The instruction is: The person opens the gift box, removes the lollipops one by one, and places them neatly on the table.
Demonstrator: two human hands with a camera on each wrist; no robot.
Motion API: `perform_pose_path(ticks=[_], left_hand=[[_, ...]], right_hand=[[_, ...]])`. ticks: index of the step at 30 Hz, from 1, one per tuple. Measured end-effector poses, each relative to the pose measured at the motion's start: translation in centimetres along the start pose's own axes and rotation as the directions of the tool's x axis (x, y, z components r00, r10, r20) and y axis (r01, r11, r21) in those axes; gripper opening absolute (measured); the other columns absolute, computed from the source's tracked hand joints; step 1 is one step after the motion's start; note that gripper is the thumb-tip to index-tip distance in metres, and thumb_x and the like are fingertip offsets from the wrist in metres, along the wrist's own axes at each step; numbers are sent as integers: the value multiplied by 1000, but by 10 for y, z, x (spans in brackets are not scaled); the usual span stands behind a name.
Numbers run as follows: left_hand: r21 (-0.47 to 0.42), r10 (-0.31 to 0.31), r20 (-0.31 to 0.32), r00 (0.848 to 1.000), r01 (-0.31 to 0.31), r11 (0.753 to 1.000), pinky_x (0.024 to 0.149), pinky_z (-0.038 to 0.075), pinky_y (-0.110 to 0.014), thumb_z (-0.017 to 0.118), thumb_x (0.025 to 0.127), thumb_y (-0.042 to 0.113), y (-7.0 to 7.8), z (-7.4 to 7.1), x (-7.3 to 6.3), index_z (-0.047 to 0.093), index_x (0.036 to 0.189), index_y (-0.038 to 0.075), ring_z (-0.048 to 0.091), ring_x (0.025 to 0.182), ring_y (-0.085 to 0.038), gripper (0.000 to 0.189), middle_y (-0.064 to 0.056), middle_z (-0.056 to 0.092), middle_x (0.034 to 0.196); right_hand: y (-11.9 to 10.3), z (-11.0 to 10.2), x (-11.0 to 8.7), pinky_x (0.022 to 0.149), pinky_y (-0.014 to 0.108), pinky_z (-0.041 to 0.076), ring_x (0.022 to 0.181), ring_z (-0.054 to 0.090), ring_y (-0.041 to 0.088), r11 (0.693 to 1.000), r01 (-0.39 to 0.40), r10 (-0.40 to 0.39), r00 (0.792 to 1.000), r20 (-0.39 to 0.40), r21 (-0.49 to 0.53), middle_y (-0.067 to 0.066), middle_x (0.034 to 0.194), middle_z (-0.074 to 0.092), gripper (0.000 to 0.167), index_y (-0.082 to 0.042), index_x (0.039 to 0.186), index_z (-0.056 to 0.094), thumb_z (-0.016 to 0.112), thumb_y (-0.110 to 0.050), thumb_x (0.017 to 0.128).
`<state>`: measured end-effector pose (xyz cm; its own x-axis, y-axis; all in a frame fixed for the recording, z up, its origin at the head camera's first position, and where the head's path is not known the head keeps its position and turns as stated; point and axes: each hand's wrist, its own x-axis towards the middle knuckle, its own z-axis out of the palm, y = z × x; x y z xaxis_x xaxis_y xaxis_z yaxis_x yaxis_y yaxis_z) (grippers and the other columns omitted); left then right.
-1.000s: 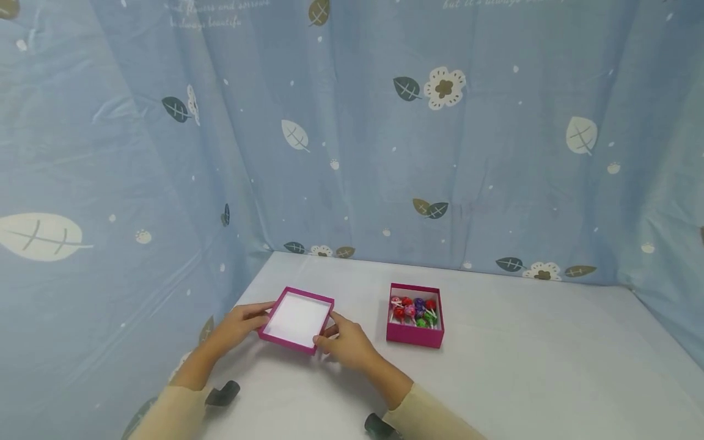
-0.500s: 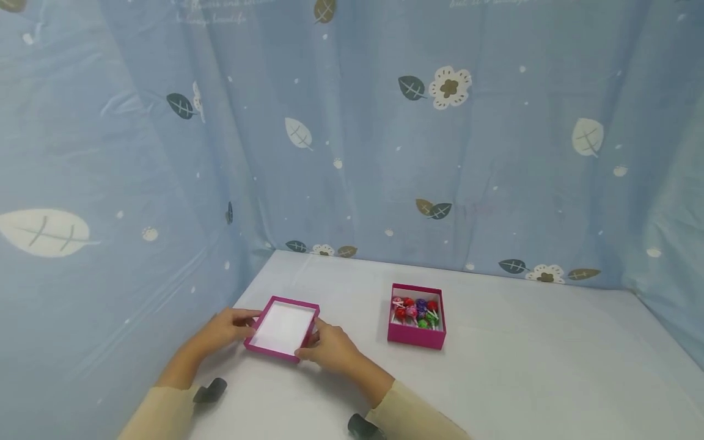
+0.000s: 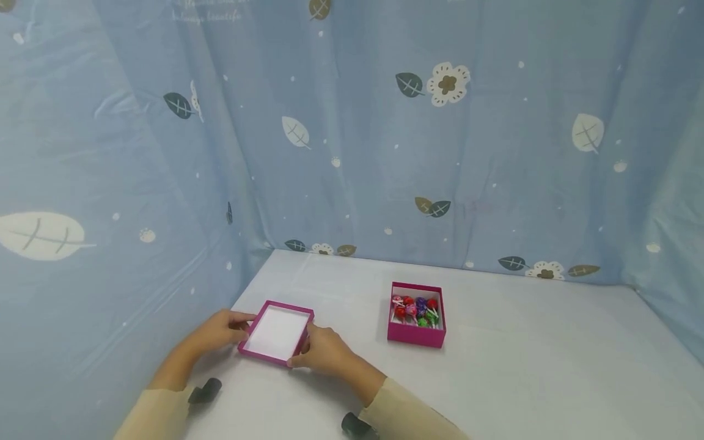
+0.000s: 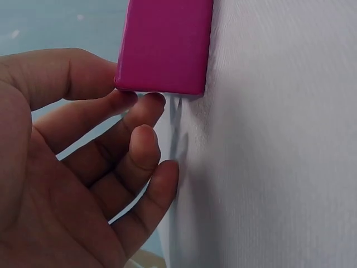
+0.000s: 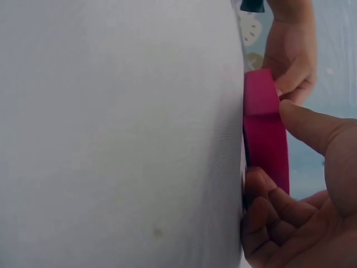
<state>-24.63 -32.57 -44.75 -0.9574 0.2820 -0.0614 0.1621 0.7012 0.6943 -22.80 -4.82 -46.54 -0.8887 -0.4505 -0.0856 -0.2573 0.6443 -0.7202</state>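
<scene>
A shallow magenta box lid [image 3: 264,357] with a white inside lies hollow side up at the left of the table. My left hand [image 3: 217,333] grips its left edge; in the left wrist view the thumb and fingertips meet the lid's corner [image 4: 164,50], the other fingers curled below. On the opposite edge, my right hand [image 3: 327,351] holds the lid, its thumb at the near corner and its fingers along the side. The right wrist view shows the lid wall [image 5: 265,131] low beside the white tabletop. Whether its whole underside touches the table cannot be told.
To the right stands a deeper magenta box [image 3: 416,335], holding several wrapped lollipops [image 3: 420,308] in red, pink, purple and green. White cloth covers the table [image 3: 522,360]. A blue patterned curtain [image 3: 352,183] closes off the back and left.
Both hands have brought the lid left and toward me, and lowered it to the table. The box of lollipops has stayed in place.
</scene>
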Motion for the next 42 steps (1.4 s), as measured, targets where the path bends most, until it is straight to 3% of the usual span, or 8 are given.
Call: perform_pose_path(ticks=[9, 14, 19, 23, 26, 30, 38, 42], left_hand=[[70, -30, -32, 999, 32, 997, 63, 51, -29, 69, 85, 4, -4, 4, -4, 61, 127, -3, 52, 79, -20, 44, -3, 58, 88], [62, -59, -38, 998, 61, 996, 61, 50, -31, 66, 86, 4, 0, 0, -2, 59, 129, -3, 52, 77, -21, 44, -4, 56, 86], [90, -112, -129, 985, 124, 988, 67, 53, -32, 65, 93, 15, 9, -6, 10, 61, 128, 0, 54, 82, -22, 38, -5, 59, 93], [136, -87, -177, 980, 112, 984, 68, 53, -31, 65, 93, 21, 26, -2, 25, 63, 127, 5, 54, 83, -21, 37, -4, 60, 93], [169, -25, -173, 985, 55, 984, 65, 52, -30, 66, 94, 22, 42, 8, 36, 65, 125, 8, 54, 80, -19, 34, -2, 61, 91], [189, 98, -160, 982, -67, 980, 67, 52, -29, 65, 94, 21, 62, 30, 50, 68, 120, 10, 54, 78, -16, 29, 3, 63, 89], [68, 242, -201, 949, -233, 970, 69, 55, -27, 67, 93, 20, 101, 76, 66, 66, 124, 14, 61, 79, -9, 31, 9, 64, 87], [56, 331, -159, 930, -326, 944, 77, 55, -29, 65, 94, 22, 122, 96, 73, 64, 125, 14, 62, 84, -9, 32, 9, 66, 91]], right_hand=[[0, 4, -1, 50, 25, 42, 57, 49, 10, 998, -3, 3, 1000, 1, -64, -5, 68, 54, 82, -1, 134, 51, 82, -47, 74], [-1, -1, -1, 53, 25, 45, 59, 51, 10, 999, 10, -9, 1000, 18, -33, -7, 69, 56, 76, -1, 131, 53, 81, -46, 76], [4, -10, -5, 64, 25, 50, 66, 55, 7, 998, 51, -52, 997, 57, 20, -12, 77, 61, 76, -2, 139, 49, 78, -41, 81], [12, -24, -16, 69, 26, 50, 72, 56, 5, 993, 115, -117, 992, 55, 41, -13, 85, 64, 66, -5, 139, 52, 75, -34, 85], [20, -36, -28, 67, 25, 50, 74, 55, 4, 987, 157, -159, 987, 32, 42, -14, 86, 63, 49, -8, 129, 61, 73, -30, 88], [30, -54, -41, 66, 24, 49, 75, 55, 7, 984, 177, -177, 984, 7, 37, -15, 86, 62, 36, -12, 121, 68, 71, -29, 89], [49, -94, -64, 65, 26, 53, 78, 58, 10, 977, 208, -202, 974, -103, 54, -13, 87, 63, 29, -15, 117, 70, 68, -29, 92], [60, -114, -77, 64, 28, 54, 76, 59, 13, 977, 207, -194, 964, -182, 57, -11, 86, 64, 26, -16, 115, 70, 68, -28, 93]])
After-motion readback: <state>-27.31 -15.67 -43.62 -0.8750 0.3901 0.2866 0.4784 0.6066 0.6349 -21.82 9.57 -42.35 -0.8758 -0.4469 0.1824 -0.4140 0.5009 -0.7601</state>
